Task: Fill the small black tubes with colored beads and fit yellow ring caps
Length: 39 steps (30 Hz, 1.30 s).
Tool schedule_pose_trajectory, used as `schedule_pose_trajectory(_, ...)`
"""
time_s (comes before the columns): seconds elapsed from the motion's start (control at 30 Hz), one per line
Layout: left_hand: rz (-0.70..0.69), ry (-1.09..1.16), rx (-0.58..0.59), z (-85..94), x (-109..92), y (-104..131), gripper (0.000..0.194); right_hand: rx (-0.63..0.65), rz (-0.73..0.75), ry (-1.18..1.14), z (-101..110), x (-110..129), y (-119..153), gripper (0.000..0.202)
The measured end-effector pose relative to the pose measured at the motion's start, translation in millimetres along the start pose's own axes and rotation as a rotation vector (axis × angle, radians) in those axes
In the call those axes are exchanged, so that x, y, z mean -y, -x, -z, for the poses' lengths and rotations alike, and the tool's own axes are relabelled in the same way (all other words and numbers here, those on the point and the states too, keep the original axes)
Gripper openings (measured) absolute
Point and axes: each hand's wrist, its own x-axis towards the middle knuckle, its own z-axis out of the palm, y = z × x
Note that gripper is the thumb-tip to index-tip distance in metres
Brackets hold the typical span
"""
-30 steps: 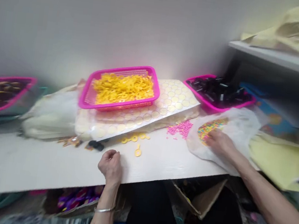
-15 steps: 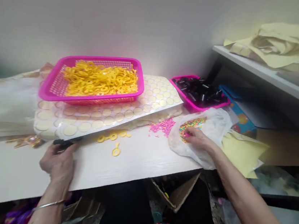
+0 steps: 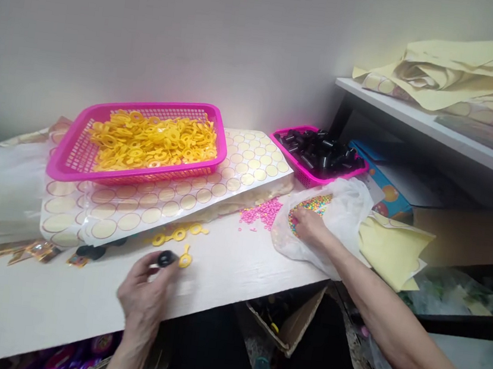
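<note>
Between its thumb and fingers my left hand (image 3: 146,289) grips a small black cylindrical piece (image 3: 166,258) over the white table (image 3: 213,270). Just right of it lies a loose yellow ring piece (image 3: 185,257), with more yellow ring pieces (image 3: 180,234) behind. My right hand (image 3: 311,227) is in the white plastic bag (image 3: 347,206), its fingers closed among multicoloured beads (image 3: 319,203); what they pinch is hidden. Pink beads (image 3: 265,212) lie left of the bag.
A pink basket of yellow ring pieces (image 3: 157,140) rests on sticker sheets (image 3: 153,215). Farther right are a basket of black pieces (image 3: 322,155) and yellow paper (image 3: 389,250). A shelf (image 3: 416,118) juts in at right. An open cardboard box (image 3: 296,328) sits below the table edge.
My left hand has moved right from the edge of the sticker sheet and now holds a black piece in view. My right hand remains in the bead bag, fingers deeper among the beads.
</note>
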Motion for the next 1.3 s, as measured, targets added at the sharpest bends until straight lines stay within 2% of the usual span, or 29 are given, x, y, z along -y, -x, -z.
schedule_pose_trajectory(0.13, 0.096, 0.359, 0.401, -55.6, -41, 24, 0.043, -0.048, 0.043, -0.14, 3, -16, 6, 0.02)
schedule_pose_trajectory(0.23, 0.119, 0.386, 0.59, -94.0, -68, 35, 0.046, -0.13, -0.023, -0.145, 6, -20, 9, 0.019)
schedule_pose_trajectory(0.33, 0.028, 0.326, 0.738, -125.7, -85, 45, 0.039, -0.173, -0.087, -0.063, 9, -14, 5, 0.015)
schedule_pose_trajectory(0.47, -0.133, 0.269, 0.793, -156.8, -95, 56, 0.028, -0.161, -0.061, -0.095, 8, -4, -8, 0.012)
schedule_pose_trajectory(0.63, -0.133, 0.28, 0.851, -181.1, -103, 55, 0.02, -0.195, -0.012, -0.248, 1, -15, -11, 0.018)
schedule_pose_trajectory(0.7, -0.129, 0.261, 0.88, -189.5, -106, 54, 0.019, -0.218, 0.004, -0.44, 0, -22, -6, 0.022)
schedule_pose_trajectory(0.8, -0.133, 0.264, 0.915, -202.9, -108, 56, 0.019, -0.233, 0.002, -0.872, 4, -29, 7, 0.025)
schedule_pose_trajectory(0.87, -0.137, 0.274, 0.917, -211.0, -109, 60, 0.021, -0.232, 0.017, -0.983, 10, -30, 15, 0.024)
schedule_pose_trajectory(0.97, -0.158, 0.264, 0.915, -218.5, -110, 67, 0.019, -0.263, 0.14, -0.761, 19, -26, 25, 0.017)
schedule_pose_trajectory(1.07, -0.151, 0.258, 0.943, -219.6, -112, 72, 0.019, -0.299, 0.264, -0.262, 31, -14, 34, 0.019)
schedule_pose_trajectory(1.17, -0.144, 0.279, 0.959, -218.2, -112, 74, 0.021, -0.247, 0.309, 0.19, 42, 5, 41, 0.023)
schedule_pose_trajectory(1.23, -0.158, 0.292, 0.96, -218.3, -110, 74, 0.018, -0.203, 0.332, 0.347, 46, 16, 45, 0.022)
schedule_pose_trajectory(1.3, -0.173, 0.302, 0.957, -219.6, -107, 74, 0.016, -0.191, 0.357, 0.402, 47, 21, 46, 0.02)
